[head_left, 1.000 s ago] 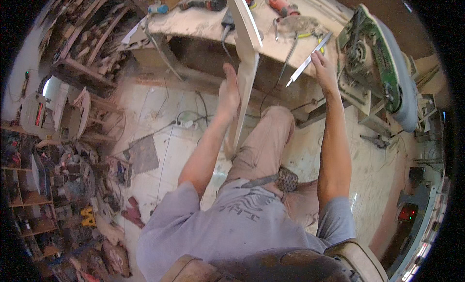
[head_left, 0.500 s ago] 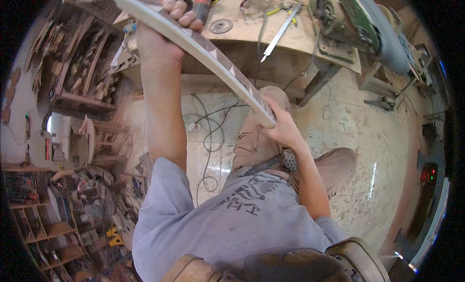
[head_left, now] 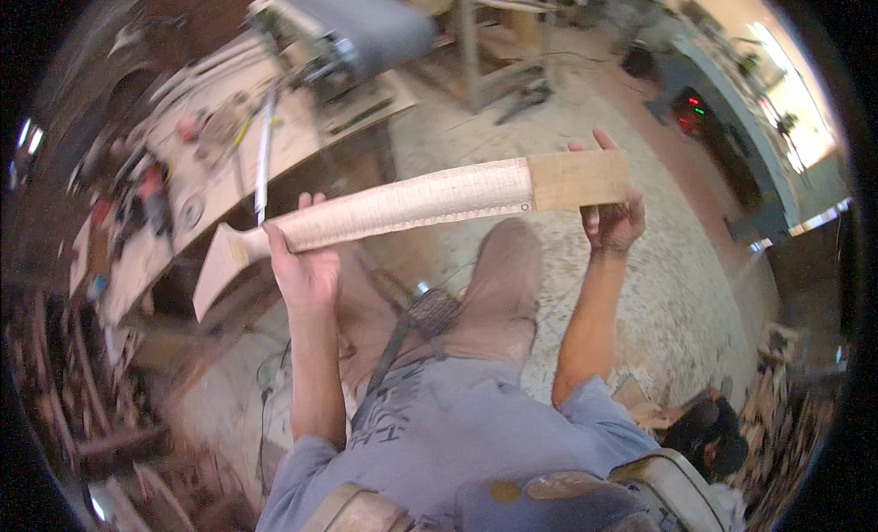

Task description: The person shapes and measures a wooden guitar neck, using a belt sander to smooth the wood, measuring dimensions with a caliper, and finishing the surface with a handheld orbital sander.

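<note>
The left hand (head_left: 309, 274) is closing around the long wooden neck (head_left: 402, 205) near its flared end, the thumb lying across the near face and fingertips showing past the upper edge. The right hand (head_left: 611, 226) is clasping the squared tan end, two fingers poking up from behind; how firmly cannot be told. The neck is stretching crosswise in front of the person, near the workbench (head_left: 229, 171).

Dark lettering (head_left: 390, 432) on grey shirt (head_left: 476, 418), seemingly unreadable.
</note>
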The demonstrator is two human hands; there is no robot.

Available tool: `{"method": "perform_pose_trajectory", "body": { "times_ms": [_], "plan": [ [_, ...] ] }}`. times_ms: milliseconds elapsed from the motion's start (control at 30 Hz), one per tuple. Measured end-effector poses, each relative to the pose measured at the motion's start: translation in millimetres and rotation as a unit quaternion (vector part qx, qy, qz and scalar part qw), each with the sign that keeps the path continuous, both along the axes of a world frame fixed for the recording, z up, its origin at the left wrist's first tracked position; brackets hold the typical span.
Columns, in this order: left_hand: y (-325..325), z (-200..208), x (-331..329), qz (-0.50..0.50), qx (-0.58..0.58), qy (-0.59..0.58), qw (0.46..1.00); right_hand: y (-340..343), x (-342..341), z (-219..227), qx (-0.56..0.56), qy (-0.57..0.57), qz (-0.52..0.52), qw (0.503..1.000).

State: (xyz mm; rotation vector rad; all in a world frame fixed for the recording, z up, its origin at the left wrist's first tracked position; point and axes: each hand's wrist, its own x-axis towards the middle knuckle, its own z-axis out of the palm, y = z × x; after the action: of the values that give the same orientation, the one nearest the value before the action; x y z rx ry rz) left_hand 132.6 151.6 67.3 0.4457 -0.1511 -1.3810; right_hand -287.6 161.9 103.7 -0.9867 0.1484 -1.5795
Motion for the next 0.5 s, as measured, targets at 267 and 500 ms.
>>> {"method": "perform_pose_trajectory", "body": {
  "times_ms": [267, 500],
  "plan": [
    [0, -4, -136, -0.222, 0.071, 0.128, 0.964, -1, -32, 133, -0.072, -0.062, -0.356, 0.93],
    [-2, -48, -140, -0.465, 0.017, -0.158, 0.871, -31, 12, 195, -0.018, 0.051, -0.391, 0.919]
  ]
}}
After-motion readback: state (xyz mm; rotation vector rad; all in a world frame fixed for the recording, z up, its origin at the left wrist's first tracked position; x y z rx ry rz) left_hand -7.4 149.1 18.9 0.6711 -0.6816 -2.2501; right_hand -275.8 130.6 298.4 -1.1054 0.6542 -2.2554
